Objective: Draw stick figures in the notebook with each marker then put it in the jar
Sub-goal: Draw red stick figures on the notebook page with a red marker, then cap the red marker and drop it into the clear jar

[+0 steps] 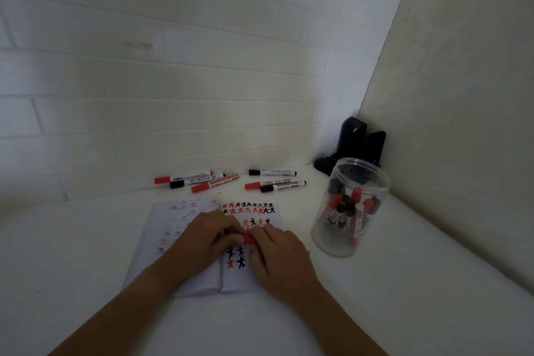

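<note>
Fingers [231, 235] of both hands pinch a red marker [248, 239] between them, over the middle of the open notebook [202, 283]. The left hand [199, 243] grips one end and the right hand [277, 248] the other, so only a short red part shows. The right page carries rows of red and black stick figures [248, 209]; a few more lie just below the hands. Six markers [228, 179] with red or black caps lie on the tabletop [404, 298] beyond the notebook, near the tiled wall [173, 81]. To the right stands a clear jar [351, 208], open, holding several markers upright. A black object [354, 144] sits in the corner behind it.
</note>
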Demonstrator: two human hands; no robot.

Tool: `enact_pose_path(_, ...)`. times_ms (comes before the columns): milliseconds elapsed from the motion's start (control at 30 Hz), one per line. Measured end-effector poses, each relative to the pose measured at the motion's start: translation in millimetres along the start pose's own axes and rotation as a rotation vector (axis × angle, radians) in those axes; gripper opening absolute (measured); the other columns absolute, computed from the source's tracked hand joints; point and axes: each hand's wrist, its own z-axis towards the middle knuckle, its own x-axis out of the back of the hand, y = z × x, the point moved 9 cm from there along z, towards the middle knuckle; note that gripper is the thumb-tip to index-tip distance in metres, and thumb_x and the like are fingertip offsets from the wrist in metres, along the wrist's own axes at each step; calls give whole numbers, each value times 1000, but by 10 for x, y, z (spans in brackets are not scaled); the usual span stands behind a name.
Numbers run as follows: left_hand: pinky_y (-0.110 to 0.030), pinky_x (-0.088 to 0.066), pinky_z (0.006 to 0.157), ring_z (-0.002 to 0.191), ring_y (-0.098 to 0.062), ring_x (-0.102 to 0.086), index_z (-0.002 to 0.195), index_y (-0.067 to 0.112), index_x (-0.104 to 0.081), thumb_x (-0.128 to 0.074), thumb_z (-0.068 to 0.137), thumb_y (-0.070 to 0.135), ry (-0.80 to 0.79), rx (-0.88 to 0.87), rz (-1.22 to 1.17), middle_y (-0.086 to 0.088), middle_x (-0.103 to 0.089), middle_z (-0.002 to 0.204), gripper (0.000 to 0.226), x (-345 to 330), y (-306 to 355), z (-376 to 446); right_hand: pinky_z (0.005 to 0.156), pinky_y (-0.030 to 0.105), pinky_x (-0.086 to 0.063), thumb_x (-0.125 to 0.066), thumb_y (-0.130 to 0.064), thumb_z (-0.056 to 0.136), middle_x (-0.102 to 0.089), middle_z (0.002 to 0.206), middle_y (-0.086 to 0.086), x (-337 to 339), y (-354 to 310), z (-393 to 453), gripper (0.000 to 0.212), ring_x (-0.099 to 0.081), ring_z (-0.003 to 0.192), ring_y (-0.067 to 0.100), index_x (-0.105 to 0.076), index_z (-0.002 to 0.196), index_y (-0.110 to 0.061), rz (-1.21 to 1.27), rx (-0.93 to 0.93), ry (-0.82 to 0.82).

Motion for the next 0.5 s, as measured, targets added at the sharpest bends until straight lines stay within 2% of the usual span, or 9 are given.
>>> enact_pose_path(67, -14, -41, 73, 81, 1, -58, 95, 36, -68, -51, 95, 51, -2, -10, 5, 25, -62, 83, 23, -20, 0, -1, 63, 28, -37, -43, -41, 101, -59, 78, -7, 3, 49, 2, 26, -47, 65, 10, -60, 93, -23, -59, -41, 14)
enact_pose_path(133, -27, -40, 90, 101, 2, -54, 105, 37, -66, -35, 99, 54, 15, 24, 95, 27, -61, 101, 36, -50, -75, -13, 60, 29, -36, -43, -57, 99, -56, 66, -9, 20, 127, -12, 40, -45, 57, 10, -56, 79, -25, -115, -112, 35)
enact_pose_path(200, -35, -27, 106, 126, -3, -43, 117, 41, -63, -24, 98, 56, 16, 97, 239, 22, -55, 125, 46, -91, -205, -51, 55, 27, -35, -40, -72, 94, -53, 55, -8, 34, 206, -34, 56, -46, 49, 11, -53, 67, -25, -155, -190, 32)
enact_pose_path(267, -35, -14, 111, 140, -8, -31, 126, 42, -59, -21, 93, 57, -21, 159, 324, 16, -47, 140, 53, -138, -307, -82, 49, 25, -32, -37, -79, 89, -49, 48, -6, 36, 279, -51, 65, -46, 43, 11, -49, 58, -23, -191, -264, 5)
enact_pose_path(367, -34, -9, 111, 144, -9, -25, 131, 43, -55, -19, 90, 57, -59, 177, 335, 12, -43, 147, 56, -180, -353, -87, 45, 25, -29, -39, -72, 88, -36, 42, -6, 10, 355, -67, 64, -39, 40, 11, -39, 51, -21, -202, -347, -32)
enact_pose_path(500, -36, -9, 113, 144, -8, -23, 133, 46, -52, -15, 89, 57, -84, 184, 359, 13, -41, 149, 59, -195, -388, -82, 50, 27, -32, -32, -74, 82, -37, 48, -6, -76, 441, -90, 62, -40, 46, 11, -37, 53, -20, -201, -430, -119)
